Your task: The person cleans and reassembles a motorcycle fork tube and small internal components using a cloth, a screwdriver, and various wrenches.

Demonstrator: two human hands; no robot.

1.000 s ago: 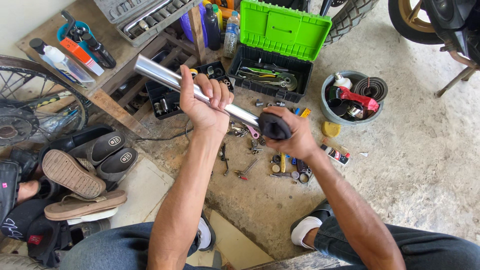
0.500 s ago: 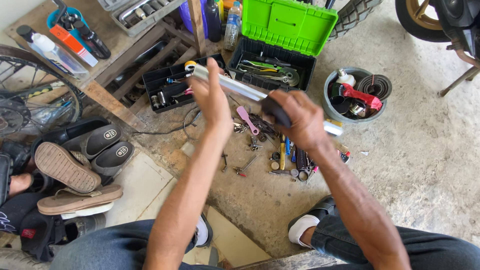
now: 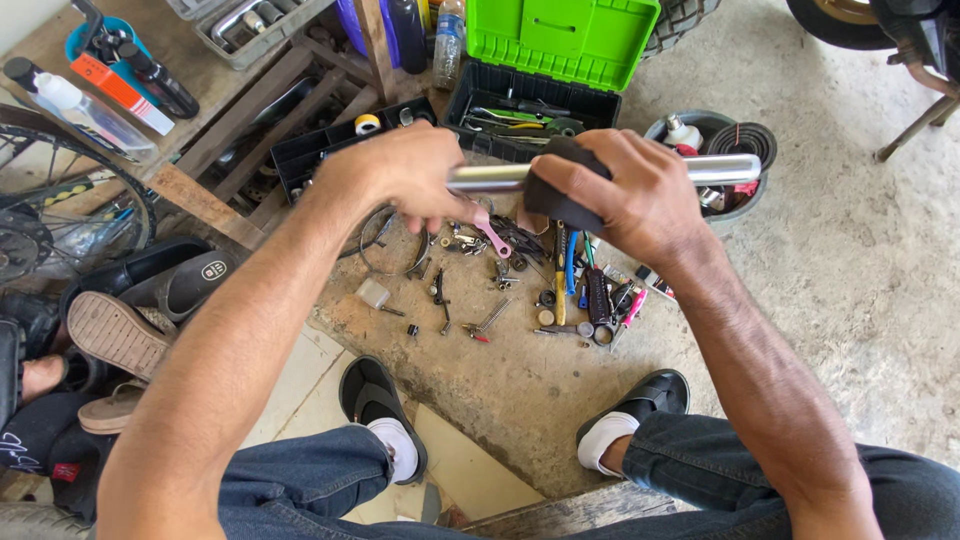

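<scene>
Shiny metal tube [image 3: 720, 169] held level above the scattered tools [image 3: 560, 280]; my right hand [image 3: 625, 190] clamps a dark cloth [image 3: 555, 195] around it; my left hand [image 3: 400, 175] closes on its left end; a loose grip could drop it onto the far bucket [image 3: 735, 215].

We hold both our arms stretched out ahead, forearms bare and angled in toward each other. Our left hand [image 3: 400, 175] is curled shut, knuckles up, thumb tucked underneath. Our right hand [image 3: 625, 190] is level with it and just beside it, fingers wrapped down and closed tight, wrist bent slightly inward. Our knees are spread below, feet planted apart.
</scene>
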